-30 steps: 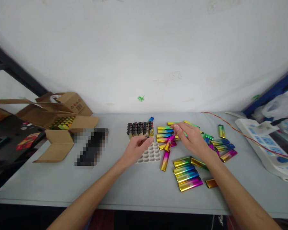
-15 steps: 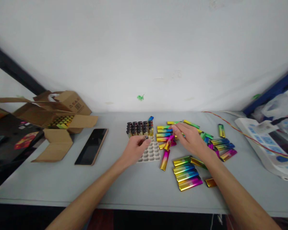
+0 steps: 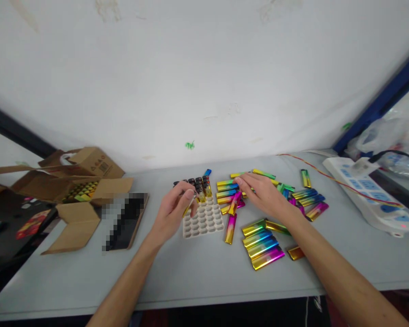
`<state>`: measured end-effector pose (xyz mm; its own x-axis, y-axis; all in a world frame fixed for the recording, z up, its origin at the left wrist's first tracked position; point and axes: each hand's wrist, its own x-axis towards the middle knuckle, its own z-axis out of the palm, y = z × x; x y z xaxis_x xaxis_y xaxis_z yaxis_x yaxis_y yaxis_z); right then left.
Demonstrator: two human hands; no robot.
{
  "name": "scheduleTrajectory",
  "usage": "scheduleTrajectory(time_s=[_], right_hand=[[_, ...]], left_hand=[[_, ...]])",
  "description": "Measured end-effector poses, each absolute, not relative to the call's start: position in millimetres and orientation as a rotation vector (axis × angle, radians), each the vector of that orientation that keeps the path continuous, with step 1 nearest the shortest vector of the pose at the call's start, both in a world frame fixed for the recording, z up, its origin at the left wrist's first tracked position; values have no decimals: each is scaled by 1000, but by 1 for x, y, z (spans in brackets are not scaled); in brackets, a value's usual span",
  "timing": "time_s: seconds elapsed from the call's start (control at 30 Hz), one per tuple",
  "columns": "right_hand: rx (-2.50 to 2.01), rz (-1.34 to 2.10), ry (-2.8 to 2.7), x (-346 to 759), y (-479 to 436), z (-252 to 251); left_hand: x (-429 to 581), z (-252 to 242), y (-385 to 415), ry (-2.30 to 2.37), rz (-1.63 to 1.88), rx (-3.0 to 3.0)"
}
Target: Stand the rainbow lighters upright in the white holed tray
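My left hand (image 3: 173, 206) is closed around a gold lighter (image 3: 188, 210), mostly hidden by the fingers, over the left side of a pale tray (image 3: 204, 234) with rows of holes. Black-topped lighters (image 3: 200, 181) stand upright in the tray's far rows, partly behind this hand. Over a pile of shiny lighters (image 3: 225, 194) right of the tray, my right hand (image 3: 259, 190) has its fingertips pressed together; what they grip, if anything, is hidden. A magenta-and-gold lighter (image 3: 235, 204) slants just below those fingertips.
Several lighters (image 3: 264, 247) lie nearer the front edge. At right, a white power strip (image 3: 368, 195) has a red-yellow wire (image 3: 327, 175) across it. To the left are a phone (image 3: 131, 227) and an open cardboard box (image 3: 112, 188) with lighters inside.
My left hand has moved left and is turned up more, with the lighter, showing more of the tray's holes. The right hand stays over the pile. The whole view has shifted and tilted slightly.
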<state>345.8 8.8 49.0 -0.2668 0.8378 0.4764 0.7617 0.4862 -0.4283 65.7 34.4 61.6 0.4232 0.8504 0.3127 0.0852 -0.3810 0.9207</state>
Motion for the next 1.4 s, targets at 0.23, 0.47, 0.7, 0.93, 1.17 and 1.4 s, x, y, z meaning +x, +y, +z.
scheduleTrajectory(time_s=[0.23,0.47,0.7,0.93,1.17,1.4], right_hand=[[-1358,120,-2112,349,10,50],[-1369,130,-2110,349,11,49],[-1363,120,-2117,352,14,49],[-1379,99,-2100,354,13,52],[-1409,98,-2043,356,12,52],[-1434,73,-1938,369,15,51]], left_hand=[[68,80,46,739,1254,2230],[86,62,64,744,1109,2651],[78,49,74,850,1109,2799],[79,48,71,903,923,2891],[78,38,68,940,940,3043],[58,45,62,1035,1251,2924]])
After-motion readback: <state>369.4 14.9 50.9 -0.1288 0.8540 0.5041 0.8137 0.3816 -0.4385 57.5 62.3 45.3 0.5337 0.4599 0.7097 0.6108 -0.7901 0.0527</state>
